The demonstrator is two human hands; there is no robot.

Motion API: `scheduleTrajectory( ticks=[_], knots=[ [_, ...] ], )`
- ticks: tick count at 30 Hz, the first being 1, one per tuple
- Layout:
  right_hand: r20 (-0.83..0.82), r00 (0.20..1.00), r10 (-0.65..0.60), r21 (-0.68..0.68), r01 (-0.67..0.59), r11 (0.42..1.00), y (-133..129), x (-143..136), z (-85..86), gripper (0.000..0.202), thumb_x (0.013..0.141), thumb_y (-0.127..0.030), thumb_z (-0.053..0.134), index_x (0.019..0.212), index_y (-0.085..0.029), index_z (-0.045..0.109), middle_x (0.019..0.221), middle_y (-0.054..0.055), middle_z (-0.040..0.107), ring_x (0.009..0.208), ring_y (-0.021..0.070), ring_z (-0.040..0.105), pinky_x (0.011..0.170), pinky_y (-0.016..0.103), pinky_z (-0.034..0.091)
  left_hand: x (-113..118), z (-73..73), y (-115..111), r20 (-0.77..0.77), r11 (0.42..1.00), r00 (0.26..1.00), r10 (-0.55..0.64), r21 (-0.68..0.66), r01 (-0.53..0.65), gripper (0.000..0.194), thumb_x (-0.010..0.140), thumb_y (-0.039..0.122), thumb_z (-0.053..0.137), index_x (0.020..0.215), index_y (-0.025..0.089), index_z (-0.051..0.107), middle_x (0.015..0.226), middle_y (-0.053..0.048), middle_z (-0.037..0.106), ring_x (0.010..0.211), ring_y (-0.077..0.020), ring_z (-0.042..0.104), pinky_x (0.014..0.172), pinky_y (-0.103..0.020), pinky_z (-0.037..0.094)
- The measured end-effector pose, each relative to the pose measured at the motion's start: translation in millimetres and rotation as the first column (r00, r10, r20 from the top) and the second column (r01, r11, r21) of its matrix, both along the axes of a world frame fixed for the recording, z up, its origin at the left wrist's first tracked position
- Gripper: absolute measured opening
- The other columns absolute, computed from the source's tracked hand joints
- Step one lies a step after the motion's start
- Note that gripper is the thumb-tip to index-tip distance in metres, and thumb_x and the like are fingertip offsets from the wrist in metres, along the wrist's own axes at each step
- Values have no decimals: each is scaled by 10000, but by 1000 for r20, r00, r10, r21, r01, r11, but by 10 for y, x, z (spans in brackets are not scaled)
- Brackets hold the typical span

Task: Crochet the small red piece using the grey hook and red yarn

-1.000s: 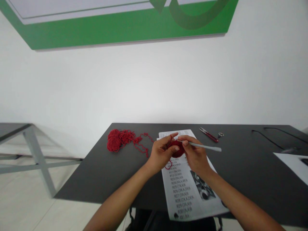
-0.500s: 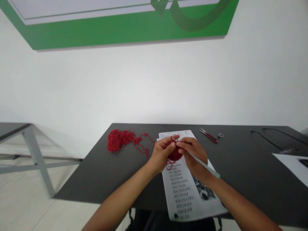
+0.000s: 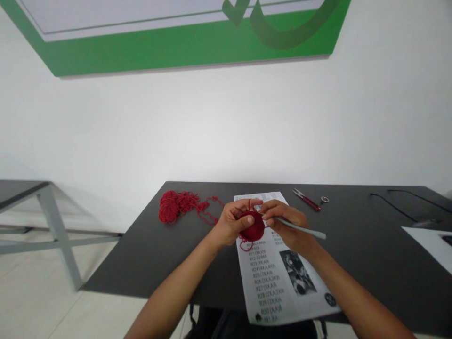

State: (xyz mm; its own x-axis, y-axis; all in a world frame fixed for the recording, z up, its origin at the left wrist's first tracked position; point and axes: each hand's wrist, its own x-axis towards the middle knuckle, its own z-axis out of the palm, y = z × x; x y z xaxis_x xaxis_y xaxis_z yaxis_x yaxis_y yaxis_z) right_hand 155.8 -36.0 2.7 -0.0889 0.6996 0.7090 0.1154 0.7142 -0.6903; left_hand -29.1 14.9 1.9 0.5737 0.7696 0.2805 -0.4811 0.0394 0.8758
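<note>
Red yarn, worked into a small rounded piece point(image 3: 255, 231), sits up above the printed sheet point(image 3: 259, 287) on the dark bench point(image 3: 151, 263), right between the two hands. And it's the left hand point(image 3: 228, 222) that has it clamped, thumb flat against the near face, the other fingers mostly hidden behind, with a strand of yarn rising by the forefinger. Across to the right hand point(image 3: 291, 226): fingers drawn together in a pinch on a slim tool with a pale grey handle point(image 3: 307, 231), its thin end aimed at the top edge of the piece. Whether that tip is through a loop or only touching the rim is too small to tell.

How will it handle? Light, I'd say, soft and springy, with enough grip in the yarn that slipping is no great worry; loose loops near the tip look the delicate part, easily pulled out. Best hold is low on the side, thumb in front, fingers behind, top edge left free.

Off to the left lies the tangled yarn heap point(image 3: 169, 207), a kinked trail running towards the left hand. Beyond the right hand, red-handled snips point(image 3: 310, 202) lie beside a small ring point(image 3: 324, 200).
</note>
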Motion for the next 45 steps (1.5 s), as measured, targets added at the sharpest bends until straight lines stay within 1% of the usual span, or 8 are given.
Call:
scheduleTrajectory(
  ticks=[4, 10, 20, 26, 31, 36, 41, 45],
  knots=[
    [32, 999, 29, 10, -29, 1000, -14, 22, 39, 66, 932, -312, 705, 937, -288, 766, 1057, 33, 777, 982, 199, 739, 856, 331, 589, -28, 21, 11, 10, 999, 1000, -14, -52, 14, 601, 637, 424, 927, 1134, 133, 757, 842, -84, 757, 685, -152, 680, 657, -240, 516],
    [-1, 1000, -18, -97, 18, 995, -84, -6, 54, 141, 947, -395, 670, 909, -281, 743, 1108, 43, 802, 1044, 238, 754, 912, 387, 600, -66, 22, 26, 15, 996, 1000, -20, -85, 21, 585, 623, 449, 934, 1079, 130, 752, 825, -73, 751, 645, -138, 676, 608, -229, 515],
    [-213, 975, 60, -219, -108, 970, -65, -85, -114, 233, 948, -486, 641, 918, -267, 713, 1172, 71, 795, 1087, 277, 753, 946, 452, 599, -59, 0, 29, 93, 975, 991, -93, -192, 110, 524, 620, 425, 944, 1017, 139, 756, 869, -83, 776, 707, -151, 726, 651, -226, 560],
    [30, 995, -92, -116, 95, 989, -131, -100, -9, 163, 944, -436, 663, 918, -289, 729, 1185, 40, 794, 1114, 251, 748, 971, 415, 594, -60, 27, 44, 83, 983, 994, -65, -167, 78, 517, 621, 410, 947, 1018, 137, 759, 827, -65, 765, 640, -126, 698, 609, -211, 545],
    [79, 990, -113, -85, 120, 989, -125, -96, 10, 167, 953, -435, 649, 926, -292, 730, 1185, 31, 794, 1104, 238, 752, 958, 391, 598, -80, 58, 58, 27, 996, 999, -29, -83, 31, 511, 634, 391, 943, 1029, 126, 755, 819, -68, 759, 650, -137, 691, 637, -239, 546],
    [-38, 996, -80, -180, 72, 981, -92, -96, -44, 182, 942, -450, 662, 930, -281, 727, 1175, 56, 797, 1095, 259, 752, 938, 406, 601, -65, 26, 54, 63, 987, 997, -44, -151, 54, 514, 626, 412, 945, 1002, 134, 734, 777, -46, 746, 615, -128, 677, 594, -222, 535],
    [-256, 966, 41, -278, -114, 954, -61, -128, -129, 212, 941, -468, 656, 900, -263, 695, 1177, 77, 796, 1064, 280, 762, 913, 443, 611, -28, -12, 42, 171, 953, 977, -131, -251, 172, 493, 599, 422, 958, 925, 159, 698, 832, -53, 774, 654, -141, 713, 581, -206, 546],
    [-193, 980, -48, -294, -11, 956, -91, -187, -79, 226, 914, -482, 689, 891, -258, 700, 1149, 86, 803, 1046, 279, 759, 890, 428, 612, -25, -27, 61, 137, 963, 986, -92, -238, 123, 471, 594, 428, 959, 859, 149, 686, 783, -46, 754, 621, -130, 687, 568, -205, 527]
  ],
)
